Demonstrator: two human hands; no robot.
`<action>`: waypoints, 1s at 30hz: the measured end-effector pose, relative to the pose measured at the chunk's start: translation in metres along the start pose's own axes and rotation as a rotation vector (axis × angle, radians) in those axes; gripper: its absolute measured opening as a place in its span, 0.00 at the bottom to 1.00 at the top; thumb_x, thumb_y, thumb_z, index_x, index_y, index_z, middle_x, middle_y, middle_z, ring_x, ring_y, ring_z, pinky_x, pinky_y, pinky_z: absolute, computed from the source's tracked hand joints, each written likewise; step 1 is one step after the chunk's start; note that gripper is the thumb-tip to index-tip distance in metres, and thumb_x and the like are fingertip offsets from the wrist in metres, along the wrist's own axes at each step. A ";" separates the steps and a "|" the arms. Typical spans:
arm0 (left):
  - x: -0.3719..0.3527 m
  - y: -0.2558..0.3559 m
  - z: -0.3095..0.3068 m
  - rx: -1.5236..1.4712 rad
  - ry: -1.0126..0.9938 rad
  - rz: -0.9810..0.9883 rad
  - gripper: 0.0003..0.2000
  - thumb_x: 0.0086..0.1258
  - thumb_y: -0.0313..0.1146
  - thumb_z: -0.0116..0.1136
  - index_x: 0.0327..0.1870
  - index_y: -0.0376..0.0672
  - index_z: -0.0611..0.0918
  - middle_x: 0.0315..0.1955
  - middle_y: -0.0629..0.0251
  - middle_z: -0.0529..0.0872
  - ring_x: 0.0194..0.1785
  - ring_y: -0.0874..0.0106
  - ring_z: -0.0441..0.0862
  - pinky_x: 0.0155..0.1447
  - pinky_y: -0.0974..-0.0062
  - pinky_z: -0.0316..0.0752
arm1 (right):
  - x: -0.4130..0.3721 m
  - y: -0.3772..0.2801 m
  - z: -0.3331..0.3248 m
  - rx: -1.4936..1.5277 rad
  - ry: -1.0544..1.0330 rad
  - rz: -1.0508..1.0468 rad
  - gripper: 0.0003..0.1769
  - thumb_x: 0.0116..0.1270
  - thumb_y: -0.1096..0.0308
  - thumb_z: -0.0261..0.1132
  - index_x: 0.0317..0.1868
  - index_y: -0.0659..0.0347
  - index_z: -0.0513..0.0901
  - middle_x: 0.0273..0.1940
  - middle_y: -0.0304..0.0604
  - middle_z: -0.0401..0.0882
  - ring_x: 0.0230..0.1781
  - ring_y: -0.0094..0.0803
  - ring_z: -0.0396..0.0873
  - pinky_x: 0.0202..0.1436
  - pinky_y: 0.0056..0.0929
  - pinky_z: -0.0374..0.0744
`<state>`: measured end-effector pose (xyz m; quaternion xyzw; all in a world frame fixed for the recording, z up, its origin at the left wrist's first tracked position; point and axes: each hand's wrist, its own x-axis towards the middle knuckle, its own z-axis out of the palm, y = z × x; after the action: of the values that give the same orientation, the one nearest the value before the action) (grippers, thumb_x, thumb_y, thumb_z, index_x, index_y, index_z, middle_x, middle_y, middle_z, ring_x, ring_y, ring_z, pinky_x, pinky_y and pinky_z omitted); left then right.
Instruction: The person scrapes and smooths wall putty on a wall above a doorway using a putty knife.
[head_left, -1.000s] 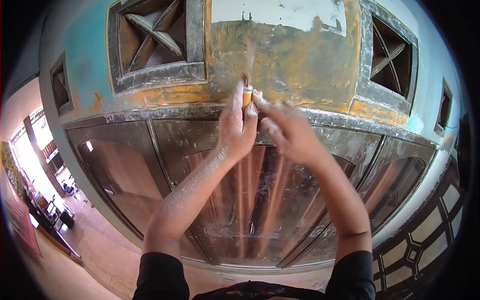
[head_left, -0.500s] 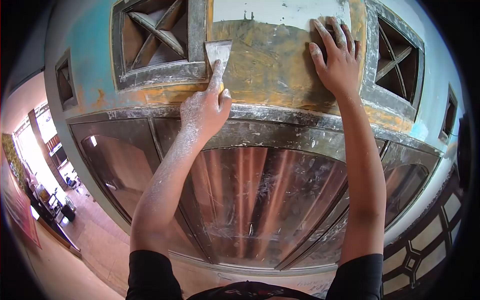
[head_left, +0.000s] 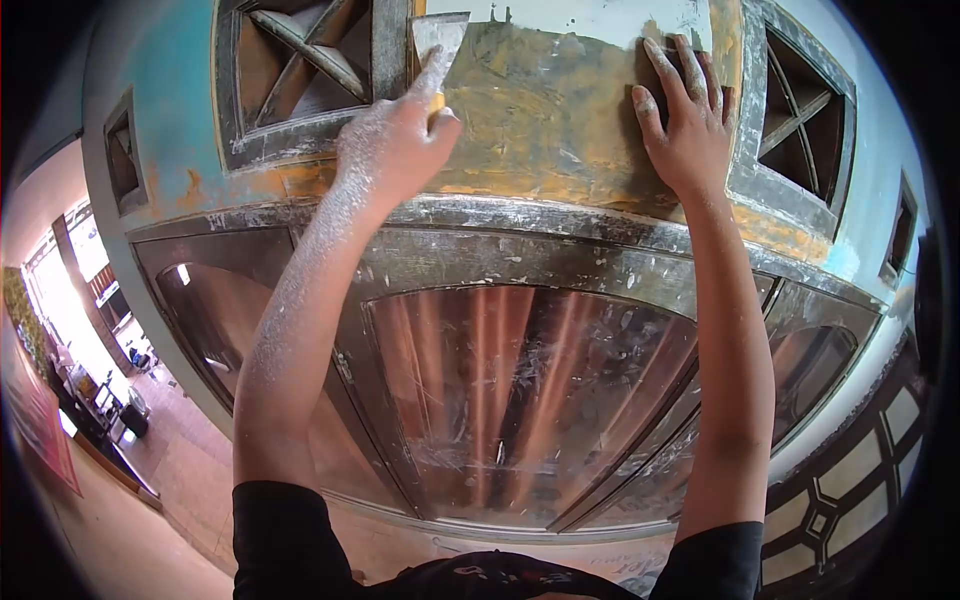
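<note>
My left hand (head_left: 392,150), dusted white, grips a scraper by its yellow handle, with the index finger laid along the blade. The scraper's wide metal blade (head_left: 440,36) points up, at the left edge of a patchy brown and ochre wall panel (head_left: 540,110). White coating (head_left: 600,15) covers the top of that panel. On its right side my right hand (head_left: 690,135) lies flat with fingers spread, whitish at the fingertips, holding nothing.
Dark wooden vent frames with crossed bars flank the panel, one on the left (head_left: 305,60) and one on the right (head_left: 795,115). Below runs a paint-spattered ledge (head_left: 520,213) above a window (head_left: 530,400) with reddish curtains. A bright doorway (head_left: 85,250) shows at far left.
My left hand has moved the scraper upward along the panel's left edge. My right hand stays pressed on the panel, nearly unmoved. The view has shifted slightly.
</note>
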<state>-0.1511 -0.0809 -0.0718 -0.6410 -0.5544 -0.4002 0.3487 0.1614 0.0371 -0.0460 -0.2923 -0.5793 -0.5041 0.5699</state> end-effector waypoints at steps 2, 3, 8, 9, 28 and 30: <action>-0.011 0.018 -0.002 -0.015 -0.053 -0.061 0.38 0.72 0.44 0.50 0.85 0.56 0.56 0.31 0.45 0.88 0.39 0.45 0.87 0.53 0.50 0.81 | -0.001 -0.001 0.001 0.024 0.016 0.002 0.29 0.77 0.42 0.58 0.77 0.27 0.71 0.81 0.36 0.63 0.84 0.45 0.56 0.84 0.63 0.50; -0.017 0.028 -0.006 -0.041 -0.142 -0.082 0.38 0.72 0.44 0.50 0.85 0.55 0.56 0.29 0.46 0.87 0.36 0.46 0.87 0.50 0.48 0.81 | -0.002 -0.001 0.001 0.025 0.011 0.008 0.29 0.77 0.42 0.58 0.77 0.27 0.71 0.81 0.36 0.63 0.84 0.45 0.56 0.84 0.63 0.50; 0.003 0.013 -0.012 -0.034 -0.091 -0.038 0.38 0.73 0.44 0.50 0.85 0.54 0.56 0.27 0.46 0.87 0.37 0.47 0.87 0.51 0.48 0.80 | -0.002 0.000 0.001 -0.005 0.009 0.015 0.29 0.78 0.42 0.57 0.77 0.27 0.72 0.81 0.35 0.64 0.84 0.44 0.55 0.85 0.61 0.49; 0.004 0.014 -0.010 -0.061 -0.076 -0.045 0.38 0.73 0.44 0.51 0.85 0.53 0.56 0.28 0.46 0.87 0.37 0.47 0.88 0.51 0.48 0.81 | -0.002 0.000 0.001 -0.022 0.003 0.012 0.29 0.78 0.41 0.56 0.77 0.28 0.71 0.82 0.34 0.62 0.84 0.43 0.55 0.85 0.59 0.49; 0.003 0.032 -0.008 -0.447 -0.291 -0.113 0.38 0.71 0.43 0.52 0.84 0.48 0.58 0.41 0.42 0.90 0.47 0.49 0.90 0.60 0.59 0.81 | -0.001 0.002 0.001 -0.004 -0.004 0.015 0.29 0.78 0.43 0.57 0.77 0.28 0.71 0.82 0.34 0.62 0.85 0.42 0.54 0.86 0.57 0.47; -0.011 0.033 0.015 -0.468 -0.107 0.049 0.36 0.72 0.44 0.53 0.82 0.45 0.64 0.48 0.39 0.89 0.47 0.54 0.90 0.60 0.63 0.81 | -0.003 0.001 0.001 -0.006 0.000 0.026 0.29 0.78 0.43 0.57 0.77 0.29 0.71 0.82 0.34 0.62 0.84 0.42 0.55 0.86 0.57 0.48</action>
<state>-0.1171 -0.0767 -0.0880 -0.7379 -0.4487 -0.4745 0.1703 0.1622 0.0384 -0.0484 -0.3016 -0.5739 -0.4982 0.5757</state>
